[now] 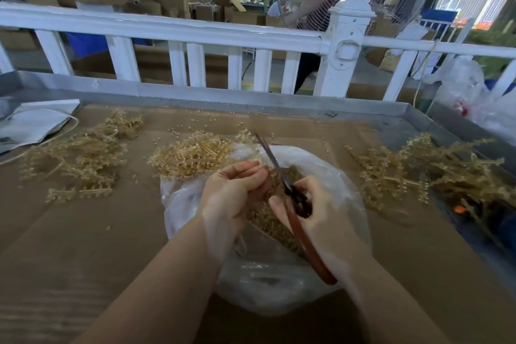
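In the head view, the left hand (237, 190) pinched a golden plastic sprig (272, 176) in curled fingers above the clear bag (265, 282). The right hand (321, 215) had its fingers wrapped round the scissors (296, 220). Snipped bits (268, 220) lined the bag, and the sprig heaps (413, 170) on the cardboard suggested much remained.

Scissors (303, 237) with reddish-brown handles point dark blades up and away, apparently meeting a blurred golden sprig (275, 176), above a clear bag (265, 282) of golden bits (268, 220) on the bench (83, 232)
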`<move>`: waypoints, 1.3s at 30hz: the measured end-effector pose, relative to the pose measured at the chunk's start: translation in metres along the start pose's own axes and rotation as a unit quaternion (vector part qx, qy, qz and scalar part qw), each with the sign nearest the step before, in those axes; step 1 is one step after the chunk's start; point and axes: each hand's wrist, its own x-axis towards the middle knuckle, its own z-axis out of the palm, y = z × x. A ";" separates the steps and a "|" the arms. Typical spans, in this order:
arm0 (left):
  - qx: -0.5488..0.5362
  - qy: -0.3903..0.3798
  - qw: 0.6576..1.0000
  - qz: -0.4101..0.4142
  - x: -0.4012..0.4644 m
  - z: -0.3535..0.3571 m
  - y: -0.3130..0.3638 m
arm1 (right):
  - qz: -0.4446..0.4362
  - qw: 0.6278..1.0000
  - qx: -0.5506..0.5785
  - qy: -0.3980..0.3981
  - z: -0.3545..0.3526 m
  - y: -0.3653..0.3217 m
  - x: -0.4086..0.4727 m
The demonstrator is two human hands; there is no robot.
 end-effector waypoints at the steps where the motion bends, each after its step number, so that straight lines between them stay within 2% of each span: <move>1: -0.008 0.002 1.000 0.002 0.001 0.000 0.001 | -0.013 0.999 -0.031 0.005 0.001 0.000 -0.002; 6: -0.041 0.012 0.999 0.007 0.004 0.000 0.001 | -0.045 0.988 -0.143 0.026 0.000 -0.002 -0.010; 14: -0.003 0.020 1.000 0.009 0.006 0.003 -0.002 | -0.068 0.980 -0.183 0.037 -0.001 0.001 -0.014; 25: 0.014 -0.013 0.999 -0.027 0.009 -0.003 -0.004 | -0.038 0.988 -0.149 0.006 0.000 0.000 -0.010; 39: 0.042 -0.029 0.999 -0.002 0.007 -0.004 -0.005 | -0.034 0.990 -0.139 -0.007 -0.002 0.001 -0.011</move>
